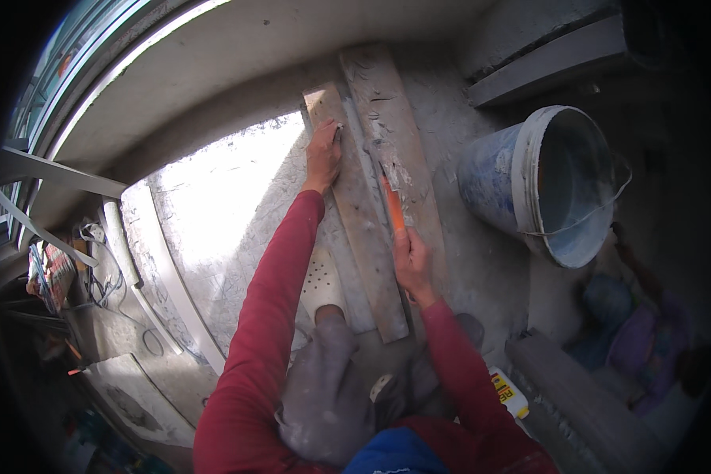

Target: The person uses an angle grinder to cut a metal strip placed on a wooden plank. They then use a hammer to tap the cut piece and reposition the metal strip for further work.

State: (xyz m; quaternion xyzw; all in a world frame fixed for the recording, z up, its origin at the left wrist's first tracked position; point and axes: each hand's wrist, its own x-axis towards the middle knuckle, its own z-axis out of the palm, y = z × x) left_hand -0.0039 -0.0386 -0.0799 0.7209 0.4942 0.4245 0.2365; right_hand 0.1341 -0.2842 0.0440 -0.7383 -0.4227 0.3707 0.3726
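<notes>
My left hand (322, 158) is near the top of a narrow wooden plank (362, 229), its fingers closed over the plank's edge. Closed around a slim orange tool (393, 204), my right hand (413, 262) is farther down the same plank, at its right side. The tool's far end points up along the gap between this plank and a wider, plaster-smeared board (383, 103); its exact kind is unclear. Both boards lie side by side on the floor. My foot, in a white perforated shoe (320, 276), is beside the narrow plank's left edge.
A large white-and-blue bucket (490, 174) with a wire handle lies tilted at right. Beyond it, a person in purple (648, 340) crouches in shadow. A yellow-labelled white container (509, 395) is beside my right arm. Pale strips (178, 276) and cables lie left, below the window.
</notes>
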